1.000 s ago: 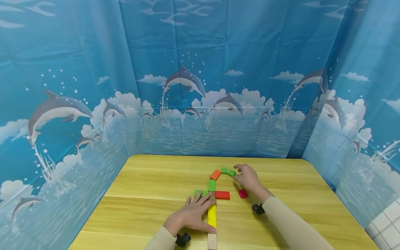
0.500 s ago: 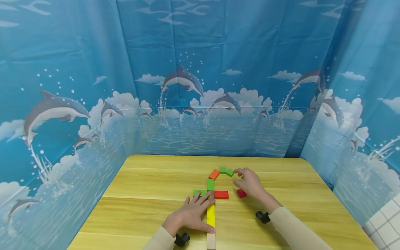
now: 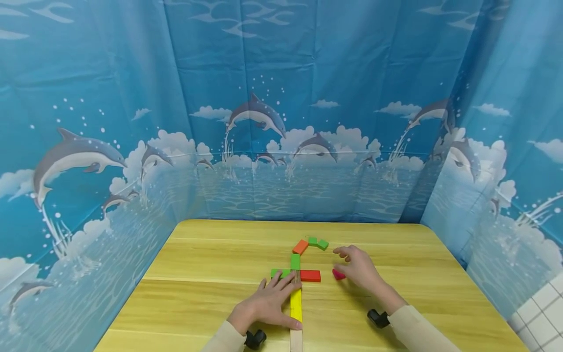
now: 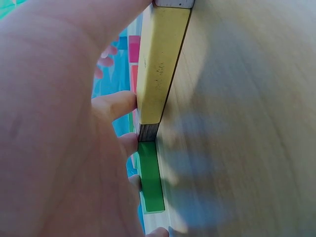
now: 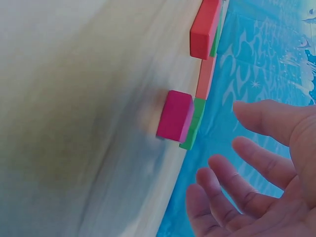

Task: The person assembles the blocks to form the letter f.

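Observation:
My left hand (image 3: 269, 302) lies with spread fingers over a row of wooden blocks, its thumb on the seam between a yellow block (image 3: 296, 305) and a pale wood block (image 3: 296, 341). Its fingertips touch a dark brown block and a green block (image 4: 151, 177) that sticks out to the left. My right hand (image 3: 358, 269) hovers with loosely bent fingers, holding nothing, right behind a magenta block (image 5: 176, 116). On the row's other side a red block (image 3: 310, 276) points right. Beyond it a green block (image 3: 295, 261) continues the row.
Past the row, an orange block (image 3: 301, 247) and two small green blocks (image 3: 323, 244) curve to the right. Everything lies on a wood-grain table (image 3: 211, 254). A blue dolphin-print curtain (image 3: 281, 195) hangs around its back and sides.
My right hand has drawn back from the small green blocks, toward me and slightly right, to beside the magenta block. The left hand keeps its place on the row.

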{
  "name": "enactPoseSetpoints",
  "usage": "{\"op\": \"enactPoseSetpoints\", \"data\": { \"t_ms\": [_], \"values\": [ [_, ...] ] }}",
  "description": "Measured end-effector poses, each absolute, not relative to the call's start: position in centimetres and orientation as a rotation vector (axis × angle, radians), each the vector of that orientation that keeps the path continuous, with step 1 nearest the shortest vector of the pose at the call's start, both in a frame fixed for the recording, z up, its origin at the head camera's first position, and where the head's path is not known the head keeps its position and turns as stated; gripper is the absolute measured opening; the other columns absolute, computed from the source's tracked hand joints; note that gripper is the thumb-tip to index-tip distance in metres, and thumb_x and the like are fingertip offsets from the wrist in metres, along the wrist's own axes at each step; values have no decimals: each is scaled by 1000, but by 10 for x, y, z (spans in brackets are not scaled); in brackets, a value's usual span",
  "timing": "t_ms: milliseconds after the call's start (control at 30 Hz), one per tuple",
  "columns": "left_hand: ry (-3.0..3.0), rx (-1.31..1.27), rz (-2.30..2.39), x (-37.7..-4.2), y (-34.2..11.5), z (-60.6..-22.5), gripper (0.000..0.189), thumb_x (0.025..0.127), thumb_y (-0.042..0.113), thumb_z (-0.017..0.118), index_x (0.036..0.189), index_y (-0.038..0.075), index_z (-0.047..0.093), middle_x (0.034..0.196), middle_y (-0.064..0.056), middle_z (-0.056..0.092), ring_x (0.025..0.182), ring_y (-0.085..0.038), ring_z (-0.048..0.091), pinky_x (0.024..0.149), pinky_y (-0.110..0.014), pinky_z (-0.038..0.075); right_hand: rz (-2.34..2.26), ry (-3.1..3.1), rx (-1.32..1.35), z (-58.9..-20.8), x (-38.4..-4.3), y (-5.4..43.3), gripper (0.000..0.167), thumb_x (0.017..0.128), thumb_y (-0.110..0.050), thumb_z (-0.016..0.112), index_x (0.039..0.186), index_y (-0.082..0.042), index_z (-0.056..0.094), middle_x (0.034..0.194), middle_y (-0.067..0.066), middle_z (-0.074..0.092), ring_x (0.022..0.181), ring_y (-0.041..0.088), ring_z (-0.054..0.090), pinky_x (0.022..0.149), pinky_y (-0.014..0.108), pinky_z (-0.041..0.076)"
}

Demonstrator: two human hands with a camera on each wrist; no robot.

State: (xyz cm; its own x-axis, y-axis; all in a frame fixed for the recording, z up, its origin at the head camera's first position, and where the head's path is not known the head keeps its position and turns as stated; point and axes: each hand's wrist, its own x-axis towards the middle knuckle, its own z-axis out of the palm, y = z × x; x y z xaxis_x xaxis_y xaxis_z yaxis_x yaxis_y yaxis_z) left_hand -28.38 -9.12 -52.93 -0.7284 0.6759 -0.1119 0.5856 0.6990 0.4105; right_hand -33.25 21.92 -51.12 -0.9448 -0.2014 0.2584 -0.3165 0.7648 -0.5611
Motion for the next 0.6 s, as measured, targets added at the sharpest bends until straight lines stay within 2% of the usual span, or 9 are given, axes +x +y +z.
{"op": "enactPoseSetpoints", "data": {
  "t_ms": [233, 600],
  "values": [
    [2655, 1014, 513, -283, -92, -529, 96, 82, 76, 62, 160, 35, 25, 169, 4, 5, 153, -37, 5, 109, -74, 16, 962, -2827, 368, -517, -324, 221, 40, 86, -15, 82, 123, -9, 72, 110, 11, 67, 96, 27, 65, 79, 44, 55],
    [2648, 1017, 520, -279, -93, -527, 96, 82, 76, 62, 161, 35, 25, 169, 3, 5, 153, -37, 5, 109, -74, 15, 974, -2869, 360, -520, -314, 218, 41, 80, -11, 86, 119, -7, 73, 103, 8, 66, 90, 23, 63, 75, 38, 53]
  ]
}}
